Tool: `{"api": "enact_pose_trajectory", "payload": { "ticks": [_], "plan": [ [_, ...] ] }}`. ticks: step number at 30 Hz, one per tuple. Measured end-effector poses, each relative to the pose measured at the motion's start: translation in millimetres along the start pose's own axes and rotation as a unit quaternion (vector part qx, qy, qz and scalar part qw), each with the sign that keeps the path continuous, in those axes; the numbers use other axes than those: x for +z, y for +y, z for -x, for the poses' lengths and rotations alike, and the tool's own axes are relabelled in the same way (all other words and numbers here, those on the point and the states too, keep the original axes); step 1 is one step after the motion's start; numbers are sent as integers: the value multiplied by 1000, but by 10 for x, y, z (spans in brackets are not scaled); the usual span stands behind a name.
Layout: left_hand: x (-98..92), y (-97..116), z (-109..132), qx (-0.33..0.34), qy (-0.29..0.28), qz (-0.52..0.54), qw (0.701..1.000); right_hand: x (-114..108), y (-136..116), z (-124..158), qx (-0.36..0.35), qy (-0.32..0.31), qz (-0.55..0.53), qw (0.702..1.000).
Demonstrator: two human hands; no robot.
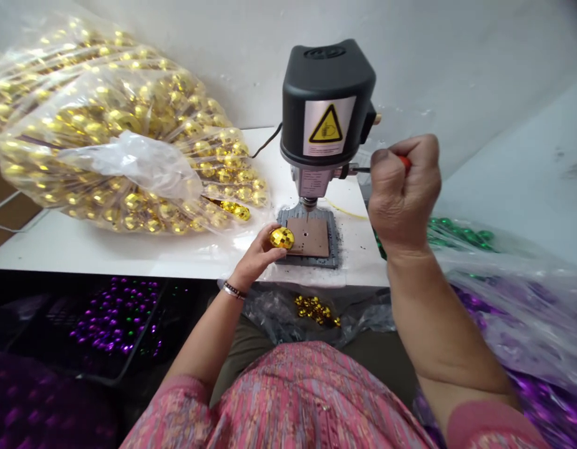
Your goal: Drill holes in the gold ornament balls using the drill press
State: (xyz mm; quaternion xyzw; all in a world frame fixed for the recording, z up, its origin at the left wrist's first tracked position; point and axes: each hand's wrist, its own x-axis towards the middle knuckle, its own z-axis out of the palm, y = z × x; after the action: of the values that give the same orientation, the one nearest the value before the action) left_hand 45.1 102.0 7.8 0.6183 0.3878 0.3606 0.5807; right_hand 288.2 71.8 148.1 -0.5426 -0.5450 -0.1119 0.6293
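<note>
"Where's the gold ball?"
"In the left hand, its grip closed around it, thumb and fingers on the sides, by the nine o'clock edge of the brown plate on the bench."
"And from the drill bit?"
"Just beside, toward eight o'clock. It's round, so no long axis."
"The right hand?"
"Farther off, between two and three o'clock from the ball, clamped on the drill press's red-tipped lever."

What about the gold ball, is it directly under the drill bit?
No, the left hand holds the gold ball off to the left of the drill bit.
</note>
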Motion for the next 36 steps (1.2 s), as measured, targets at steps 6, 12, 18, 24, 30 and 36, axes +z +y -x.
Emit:
{"api": "enact_pose_trajectory", "payload": {
  "ticks": [6,12,18,24,30,36],
  "plan": [
    [55,-99,-165,13,-53,-38,998,-11,21,12,2,-28,20,999],
    [-22,-53,-25,49,-61,-24,997,-6,29,19,7,-23,24,999],
    [-14,-25,3,78,-60,-1,995,-15,29,28,5,-20,7,1000],
    [124,6,28,86,-29,90,992,-13,-3,32,4,6,-21,1000],
    [252,129,172,-118,38,357,926,-16,-24,21,3,17,-34,999],
    [294,246,292,-207,107,462,856,-27,-11,32,15,10,-14,1000]
  ]
}}
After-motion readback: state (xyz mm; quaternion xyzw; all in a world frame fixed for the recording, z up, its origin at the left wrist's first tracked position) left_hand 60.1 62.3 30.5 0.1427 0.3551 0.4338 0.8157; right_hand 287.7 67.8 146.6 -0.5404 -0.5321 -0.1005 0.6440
